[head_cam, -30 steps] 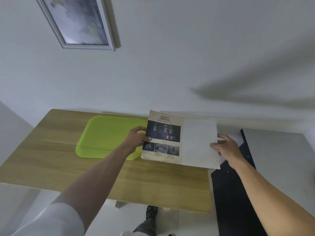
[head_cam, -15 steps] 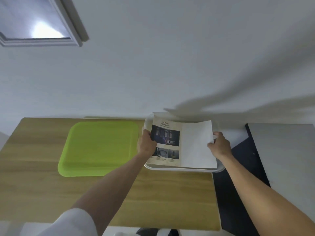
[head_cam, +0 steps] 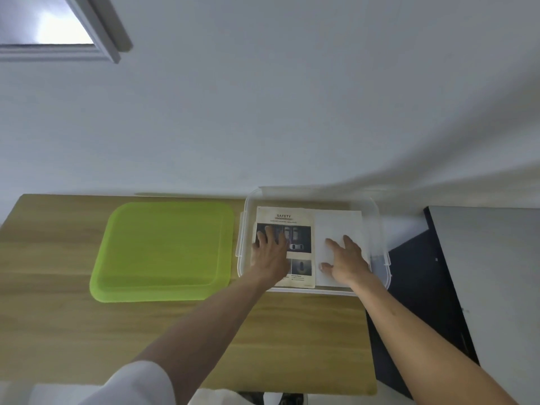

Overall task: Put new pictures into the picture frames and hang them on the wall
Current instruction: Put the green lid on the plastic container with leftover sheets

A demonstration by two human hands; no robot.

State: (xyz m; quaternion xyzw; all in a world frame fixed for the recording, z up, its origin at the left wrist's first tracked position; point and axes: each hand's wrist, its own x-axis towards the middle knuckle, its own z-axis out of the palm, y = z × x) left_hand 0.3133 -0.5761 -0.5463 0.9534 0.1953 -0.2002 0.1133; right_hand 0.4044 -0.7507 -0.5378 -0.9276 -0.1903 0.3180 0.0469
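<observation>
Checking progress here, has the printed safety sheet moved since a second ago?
Yes. The printed safety sheet went down from above the wooden table into the clear plastic box, right of the green lid.

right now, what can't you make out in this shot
1. Head view: the picture frame on the wall is cut off by the top and left edges, and glare blurs its picture.
2. The safety sheet in the clear box: its small print is too small, and the left hand covers part of it.
3. The white sheet: partly under the right hand.
</observation>
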